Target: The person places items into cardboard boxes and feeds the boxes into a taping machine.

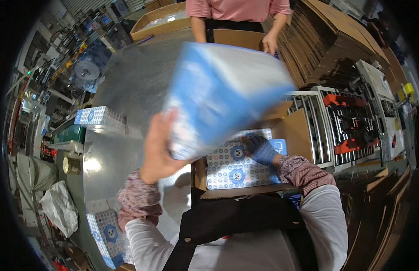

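A large blue-and-white pack [223,95], blurred by motion, is raised over the table and tilted. My bare left hand [159,147] grips its near left side, with part of the fingers hidden behind it. Below it stands an open cardboard box [297,135] holding patterned blue-and-white packs [238,176] side by side. In a blue glove, my right hand [262,150] reaches into this box over the packs, fingers stretched toward the left and touching a pack; nothing shows in its grasp. The raised pack hides the box's far left part.
More packs lie on the metal table [132,81]: one pack [101,116] at the left, another pack [108,237] at the near left. Across the table a person in a pink shirt [238,9] handles another carton [238,39]. Flattened cardboard [326,40] and a roller conveyor [317,126] stand right.
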### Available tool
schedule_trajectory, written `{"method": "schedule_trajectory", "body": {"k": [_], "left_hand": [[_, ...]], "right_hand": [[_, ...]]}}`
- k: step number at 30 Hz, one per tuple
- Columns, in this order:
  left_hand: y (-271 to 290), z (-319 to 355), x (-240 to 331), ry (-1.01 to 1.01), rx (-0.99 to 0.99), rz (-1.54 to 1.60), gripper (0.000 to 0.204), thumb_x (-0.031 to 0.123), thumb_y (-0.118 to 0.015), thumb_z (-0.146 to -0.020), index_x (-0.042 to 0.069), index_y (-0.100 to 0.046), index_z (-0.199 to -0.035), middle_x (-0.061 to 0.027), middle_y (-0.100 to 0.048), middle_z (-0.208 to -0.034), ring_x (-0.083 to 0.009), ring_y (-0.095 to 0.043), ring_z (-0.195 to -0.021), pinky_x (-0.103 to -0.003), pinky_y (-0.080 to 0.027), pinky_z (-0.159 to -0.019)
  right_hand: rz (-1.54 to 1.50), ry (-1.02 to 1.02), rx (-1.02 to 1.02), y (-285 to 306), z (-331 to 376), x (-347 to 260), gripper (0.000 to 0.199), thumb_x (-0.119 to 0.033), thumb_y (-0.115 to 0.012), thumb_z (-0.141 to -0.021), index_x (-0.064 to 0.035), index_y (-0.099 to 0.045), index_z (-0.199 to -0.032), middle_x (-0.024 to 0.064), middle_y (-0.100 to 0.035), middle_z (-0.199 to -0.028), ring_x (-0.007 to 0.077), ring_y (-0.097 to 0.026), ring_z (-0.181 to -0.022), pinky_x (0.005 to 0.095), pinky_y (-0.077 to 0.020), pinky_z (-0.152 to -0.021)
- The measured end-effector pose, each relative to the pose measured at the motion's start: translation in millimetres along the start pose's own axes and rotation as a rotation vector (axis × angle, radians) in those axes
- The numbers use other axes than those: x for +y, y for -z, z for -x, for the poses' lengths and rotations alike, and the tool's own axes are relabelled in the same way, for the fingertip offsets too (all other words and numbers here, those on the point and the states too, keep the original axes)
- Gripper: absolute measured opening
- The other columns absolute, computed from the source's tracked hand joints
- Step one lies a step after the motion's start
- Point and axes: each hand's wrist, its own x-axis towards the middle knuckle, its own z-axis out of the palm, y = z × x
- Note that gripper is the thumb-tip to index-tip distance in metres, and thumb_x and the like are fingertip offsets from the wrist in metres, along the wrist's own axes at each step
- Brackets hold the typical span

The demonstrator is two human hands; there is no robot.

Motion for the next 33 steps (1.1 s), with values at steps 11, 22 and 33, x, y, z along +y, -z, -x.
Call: {"method": "schedule_trajectory", "body": {"k": [11, 22, 33], "left_hand": [[-274.5, 16.1, -121.0, -0.152, -0.603, -0.233, 0.051, 0.041, -0.052, -0.093, 0.029, -0.042, -0.141, -0.0207, -0.047, -0.125, -0.0376, -0.044, -0.115, -0.049, -0.033, -0.101], [-209.5, 84.1, -70.4, 0.078, -0.596, -0.352, 0.065, 0.037, -0.058, -0.089, 0.004, -0.036, -0.141, -0.0209, -0.025, -0.15, -0.0367, -0.024, -0.138, -0.054, -0.018, -0.111], [-288.4, 75.9, -22.3, 0.616, -0.15, -0.34, 0.064, 0.034, -0.054, -0.091, -0.001, -0.034, -0.141, -0.0248, -0.027, -0.148, -0.0423, -0.026, -0.136, -0.047, -0.024, -0.11]], "right_hand": [[0.093, 0.187, -0.24, 69.1, -12.5, -30.2, 0.027, -0.011, -0.055, -0.086, -0.0069, -0.059, -0.113, 0.0133, -0.061, -0.094, 0.0309, -0.059, -0.086, 0.0416, -0.0493, -0.075], [0.05, -1.021, -0.031, 150.9, 107.6, 18.1, 0.035, -0.032, -0.054, -0.087, -0.0018, -0.049, -0.104, 0.021, -0.063, -0.069, 0.0386, -0.064, -0.065, 0.0484, -0.0501, -0.06], [-0.195, -0.992, -0.013, 198.9, 223.7, 116.4, 0.041, -0.04, -0.047, -0.09, -0.0014, -0.055, -0.103, 0.0241, -0.064, -0.096, 0.0412, -0.062, -0.088, 0.0494, -0.0476, -0.078]]}}
